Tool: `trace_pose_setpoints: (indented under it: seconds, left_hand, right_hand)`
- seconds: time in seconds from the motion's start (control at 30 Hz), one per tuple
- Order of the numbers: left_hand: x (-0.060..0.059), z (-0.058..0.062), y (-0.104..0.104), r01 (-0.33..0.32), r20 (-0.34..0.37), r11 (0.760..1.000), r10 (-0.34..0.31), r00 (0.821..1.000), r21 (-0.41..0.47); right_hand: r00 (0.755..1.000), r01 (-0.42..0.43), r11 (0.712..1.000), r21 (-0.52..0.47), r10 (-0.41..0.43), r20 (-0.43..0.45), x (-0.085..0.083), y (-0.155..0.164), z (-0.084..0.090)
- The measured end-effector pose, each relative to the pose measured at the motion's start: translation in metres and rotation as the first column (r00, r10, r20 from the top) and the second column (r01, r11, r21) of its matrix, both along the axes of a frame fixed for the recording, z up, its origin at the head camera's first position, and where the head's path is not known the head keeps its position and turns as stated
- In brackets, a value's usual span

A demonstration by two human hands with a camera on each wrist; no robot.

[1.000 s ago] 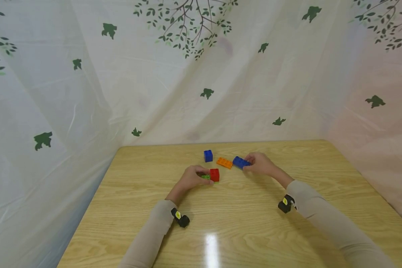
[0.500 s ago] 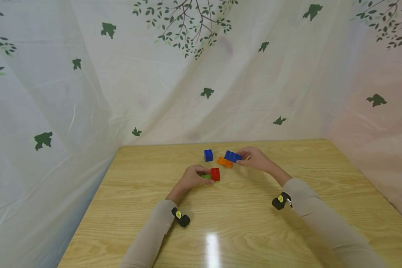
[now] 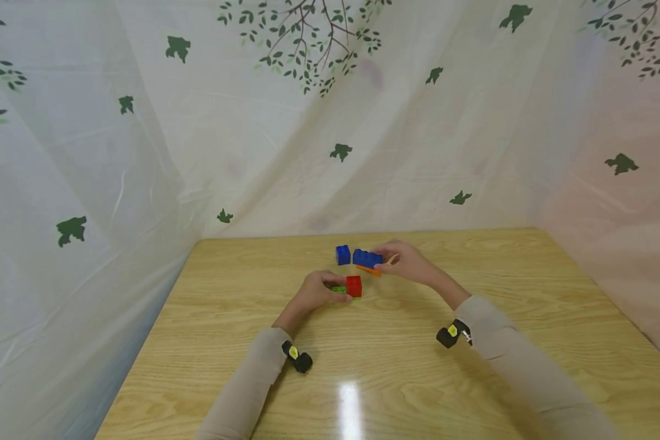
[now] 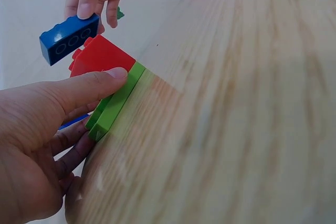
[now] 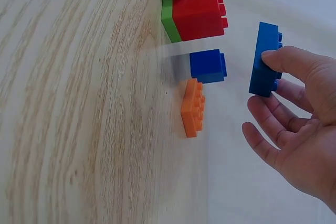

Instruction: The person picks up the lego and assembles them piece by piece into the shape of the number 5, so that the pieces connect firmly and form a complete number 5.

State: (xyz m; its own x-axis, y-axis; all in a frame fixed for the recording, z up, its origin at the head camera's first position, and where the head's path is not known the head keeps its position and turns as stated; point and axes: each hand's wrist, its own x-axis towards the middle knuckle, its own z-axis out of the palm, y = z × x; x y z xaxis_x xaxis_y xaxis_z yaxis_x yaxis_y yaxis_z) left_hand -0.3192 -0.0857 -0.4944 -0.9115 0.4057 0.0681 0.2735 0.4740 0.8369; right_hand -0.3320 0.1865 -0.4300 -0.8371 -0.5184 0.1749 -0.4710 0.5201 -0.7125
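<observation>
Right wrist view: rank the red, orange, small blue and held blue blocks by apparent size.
1. Red block
2. Held blue block
3. Small blue block and orange block: too alike to rank

Blue brick (image 3: 367,258), blue cube (image 3: 343,255), red block (image 3: 354,286), green base (image 5: 168,20), orange plate (image 5: 191,111); yellowish wood-grained desk (image 3: 396,373); beige sleeves (image 3: 242,391); whitish curtain (image 3: 253,165) with green birds (image 3: 341,152).

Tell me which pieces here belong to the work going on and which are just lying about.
In the work:
long blue brick, held in the right hand
green brick with the red brick on it, held by the left hand

Lying about, in neither hand:
small blue brick
orange brick
(either might yet be used)
</observation>
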Motion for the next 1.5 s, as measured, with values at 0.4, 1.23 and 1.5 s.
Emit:
trace_pose_setpoints:
  seconds: [0.4, 1.23, 1.5]
  left_hand:
    - [0.001, 0.0, 0.001, -0.001, -0.025, 1.0, 0.001, 1.0, 0.014]
    - [0.003, -0.001, 0.004, -0.013, -0.035, 0.999, 0.015, 0.999, 0.048]
    - [0.004, 0.0, 0.004, -0.024, -0.035, 0.999, 0.026, 0.999, 0.045]
  right_hand:
    - [0.998, -0.059, 0.998, -0.022, 0.059, 0.004, 0.008, -0.018, -0.002]
    - [0.988, -0.145, 0.989, 0.039, 0.147, -0.052, 0.011, -0.036, -0.005]
    - [0.986, -0.156, 0.986, 0.059, 0.159, -0.051, 0.011, -0.037, -0.003]
